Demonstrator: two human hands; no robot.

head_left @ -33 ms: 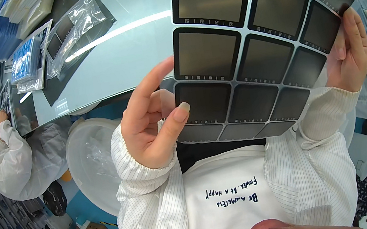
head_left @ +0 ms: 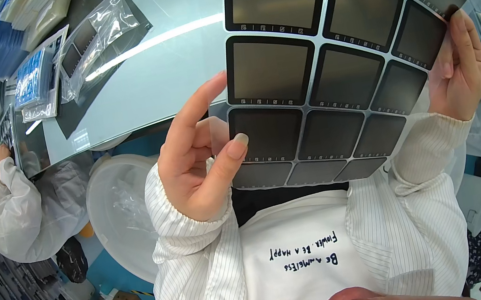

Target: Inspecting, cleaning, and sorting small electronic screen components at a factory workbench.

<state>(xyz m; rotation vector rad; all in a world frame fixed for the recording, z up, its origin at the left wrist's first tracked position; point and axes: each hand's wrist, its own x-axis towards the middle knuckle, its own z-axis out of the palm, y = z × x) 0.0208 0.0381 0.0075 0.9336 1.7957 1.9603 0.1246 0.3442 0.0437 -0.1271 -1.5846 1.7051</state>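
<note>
A thin sheet printed with rows of dark rounded panels (head_left: pixel 346 75), framed in black with small marks along one edge, is held up tilted in front of my chest. On its left edge, my left hand (head_left: pixel 200 156) is closed, with the thumb over the front near the lower corner and the other fingers beside and behind it. My right hand (head_left: pixel 458 66) pinches the right edge between thumb and fingers. The sheet's top runs out of the picture, and its back is hidden.
Beyond the sheet lies a glass-topped table (head_left: pixel 173 53). On its left are a clear plastic bag (head_left: pixel 102 43), blue packs (head_left: pixel 33 80) and stacked sheets (head_left: pixel 34 19). A white bin (head_left: pixel 116 221) holding clear plastic stands below. A co-worker in white (head_left: pixel 28 211) is at the left.
</note>
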